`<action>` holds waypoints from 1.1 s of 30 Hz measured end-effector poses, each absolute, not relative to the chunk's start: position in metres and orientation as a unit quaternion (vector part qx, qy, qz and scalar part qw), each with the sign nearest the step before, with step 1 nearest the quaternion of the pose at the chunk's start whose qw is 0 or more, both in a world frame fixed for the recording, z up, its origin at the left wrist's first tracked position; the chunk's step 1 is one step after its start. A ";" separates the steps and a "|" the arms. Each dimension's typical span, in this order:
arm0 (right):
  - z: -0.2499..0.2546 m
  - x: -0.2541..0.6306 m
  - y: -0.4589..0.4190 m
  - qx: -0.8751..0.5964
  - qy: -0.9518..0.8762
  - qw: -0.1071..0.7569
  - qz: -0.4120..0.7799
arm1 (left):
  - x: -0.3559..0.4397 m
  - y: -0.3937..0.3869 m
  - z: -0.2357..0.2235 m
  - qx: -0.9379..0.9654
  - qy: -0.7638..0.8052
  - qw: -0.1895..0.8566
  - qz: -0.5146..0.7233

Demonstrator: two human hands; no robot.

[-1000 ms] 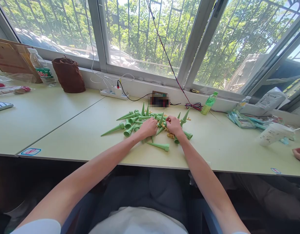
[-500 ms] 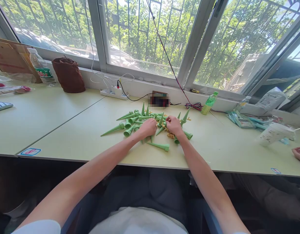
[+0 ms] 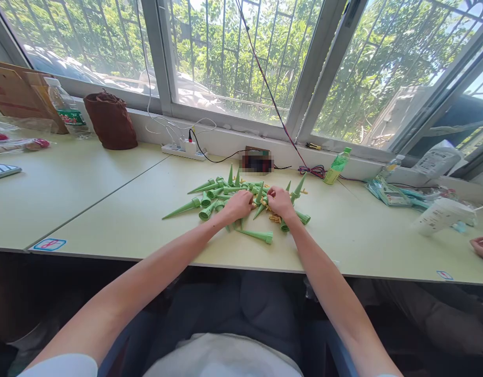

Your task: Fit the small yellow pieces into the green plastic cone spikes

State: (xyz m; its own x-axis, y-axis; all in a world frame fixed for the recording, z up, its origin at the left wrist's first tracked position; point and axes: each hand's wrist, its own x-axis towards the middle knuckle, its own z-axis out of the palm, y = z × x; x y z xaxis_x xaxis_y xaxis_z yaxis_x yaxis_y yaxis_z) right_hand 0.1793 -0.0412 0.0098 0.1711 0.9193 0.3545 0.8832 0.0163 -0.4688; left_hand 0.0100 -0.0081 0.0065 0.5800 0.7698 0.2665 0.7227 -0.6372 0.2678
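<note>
Green spikes (image 3: 182, 208) lie in a loose heap mid-surface (image 3: 116, 220), and both hands are in among them, at the near and right parts of the pile. Key relation, as we judge it: one upright spike (image 3: 259, 192) stands in the gap between the hands, right of the left hand (image 3: 239, 204) and left of the right hand (image 3: 280, 201). Its long axis runs roughly vertical, narrow tip up; the left hand looks slightly nearer, though we can't tell whether either hand touches it. We see the left hand's fingers curled in, palm down; whether they grip anything is hidden from us. Right hand is bent inward too, thumb side toward the left; we can't tell if it's grasping something. Yellow pieces (image 3: 274, 218) sit just beside the right hand, on its near left side. Nearer to us, a loose spike (image 3: 257, 235) lies flat, long axis left to right, tip at the left, wide cap end at the right, apart from both hands. We also note a green bottle (image 3: 337, 166) far right of the heap, well apart from it.
</note>
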 end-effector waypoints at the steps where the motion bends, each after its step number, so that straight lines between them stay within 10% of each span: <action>1: 0.009 0.180 -0.041 -0.700 -0.644 0.308 0.029 | 0.010 -0.008 0.006 0.885 0.421 0.065 0.185; 33: 0.006 0.181 -0.038 -0.696 -0.643 0.318 0.028 | 0.011 -0.012 0.008 0.877 0.408 0.059 0.248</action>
State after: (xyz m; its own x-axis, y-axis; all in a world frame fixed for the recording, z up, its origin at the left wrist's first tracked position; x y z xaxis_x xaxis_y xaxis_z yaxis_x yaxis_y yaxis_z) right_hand 0.1812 -0.0379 0.0060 0.1704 0.9127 0.3713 0.8776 0.0307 -0.4784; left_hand 0.0108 -0.0117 0.0083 0.5446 0.7446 0.3858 0.6861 -0.6602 0.3057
